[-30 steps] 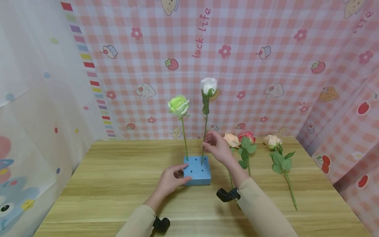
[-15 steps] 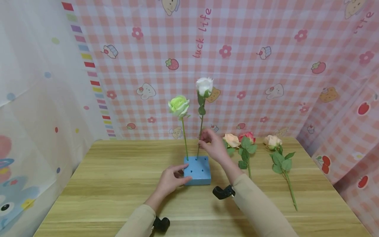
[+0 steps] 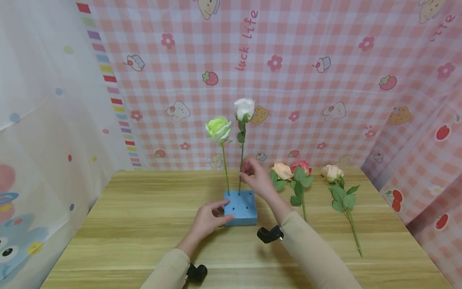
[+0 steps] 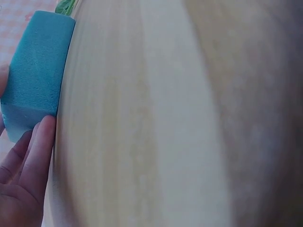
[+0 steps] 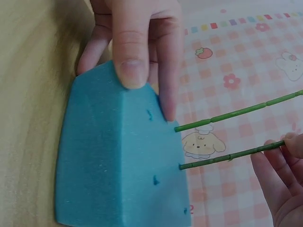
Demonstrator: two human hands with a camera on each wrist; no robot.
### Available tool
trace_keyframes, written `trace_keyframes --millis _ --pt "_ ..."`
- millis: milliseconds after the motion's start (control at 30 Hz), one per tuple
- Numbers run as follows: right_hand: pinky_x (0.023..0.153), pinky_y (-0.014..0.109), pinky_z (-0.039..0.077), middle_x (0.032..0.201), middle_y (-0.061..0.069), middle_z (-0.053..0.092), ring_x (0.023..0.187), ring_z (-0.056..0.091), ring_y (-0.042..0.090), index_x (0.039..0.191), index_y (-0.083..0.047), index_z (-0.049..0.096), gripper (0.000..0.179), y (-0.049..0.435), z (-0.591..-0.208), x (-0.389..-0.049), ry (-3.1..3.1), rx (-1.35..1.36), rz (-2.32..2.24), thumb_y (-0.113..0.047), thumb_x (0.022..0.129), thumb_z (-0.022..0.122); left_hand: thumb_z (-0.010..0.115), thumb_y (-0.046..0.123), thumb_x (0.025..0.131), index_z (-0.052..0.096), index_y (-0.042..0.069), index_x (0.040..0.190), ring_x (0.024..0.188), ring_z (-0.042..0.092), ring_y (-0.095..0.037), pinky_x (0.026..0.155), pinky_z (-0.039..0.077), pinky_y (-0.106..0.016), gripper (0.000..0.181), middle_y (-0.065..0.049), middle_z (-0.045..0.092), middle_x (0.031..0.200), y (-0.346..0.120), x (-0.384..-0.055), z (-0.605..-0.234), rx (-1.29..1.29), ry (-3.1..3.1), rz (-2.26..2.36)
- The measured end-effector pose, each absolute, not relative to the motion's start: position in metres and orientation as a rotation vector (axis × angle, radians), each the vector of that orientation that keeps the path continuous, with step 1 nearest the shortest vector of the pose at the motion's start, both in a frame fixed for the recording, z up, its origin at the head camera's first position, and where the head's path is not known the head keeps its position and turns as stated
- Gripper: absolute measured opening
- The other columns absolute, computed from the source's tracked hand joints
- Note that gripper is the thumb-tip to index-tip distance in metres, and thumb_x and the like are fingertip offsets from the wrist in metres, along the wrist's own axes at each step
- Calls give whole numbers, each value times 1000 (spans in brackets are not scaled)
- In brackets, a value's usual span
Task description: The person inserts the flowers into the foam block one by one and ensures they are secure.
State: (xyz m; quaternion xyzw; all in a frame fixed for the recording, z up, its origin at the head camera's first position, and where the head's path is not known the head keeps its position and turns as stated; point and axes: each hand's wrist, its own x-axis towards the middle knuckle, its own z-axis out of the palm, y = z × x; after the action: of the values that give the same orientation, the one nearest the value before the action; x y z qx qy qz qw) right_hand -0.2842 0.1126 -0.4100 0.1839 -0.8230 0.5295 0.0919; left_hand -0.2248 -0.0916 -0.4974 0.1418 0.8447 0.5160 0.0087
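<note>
A blue foam block (image 3: 242, 220) with small holes in its top sits on the table. My left hand (image 3: 208, 218) grips its left side, the thumb at the front edge and the fingers along the side, as the right wrist view shows too. Between thumb and fingertips, my right hand (image 3: 258, 179) pinches the stem of a white rose (image 3: 244, 109) above the block. That stem's lower end (image 5: 189, 165) stands in a back hole, nearly upright. Left of it, a pale green rose (image 3: 218, 129) stands in the back left corner hole.
To the right lie a peach rose (image 3: 282, 171), a red-pink rose (image 3: 301, 167) and a cream rose (image 3: 332, 173); the right forearm hides part of the peach one. A checked cloth (image 3: 296, 92) hangs behind the wooden table (image 3: 144, 224).
My right hand has moved left with the white rose. Its stem end went from above the block into a back hole, and the bloom sank slightly. The left hand has stayed on the block.
</note>
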Motion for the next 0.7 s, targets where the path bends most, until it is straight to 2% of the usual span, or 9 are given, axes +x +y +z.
trace_keyframes --millis 700 --pt "70 35 57 92 6 63 89 65 25 107 -8 57 17 111 -423 -280 -2575 487 1438 -5 94 68 84 31 81 69 13 128 85 63 -16 71 56 -30 53 -4 63 99 -91 -223 -495 450 2652 1621"
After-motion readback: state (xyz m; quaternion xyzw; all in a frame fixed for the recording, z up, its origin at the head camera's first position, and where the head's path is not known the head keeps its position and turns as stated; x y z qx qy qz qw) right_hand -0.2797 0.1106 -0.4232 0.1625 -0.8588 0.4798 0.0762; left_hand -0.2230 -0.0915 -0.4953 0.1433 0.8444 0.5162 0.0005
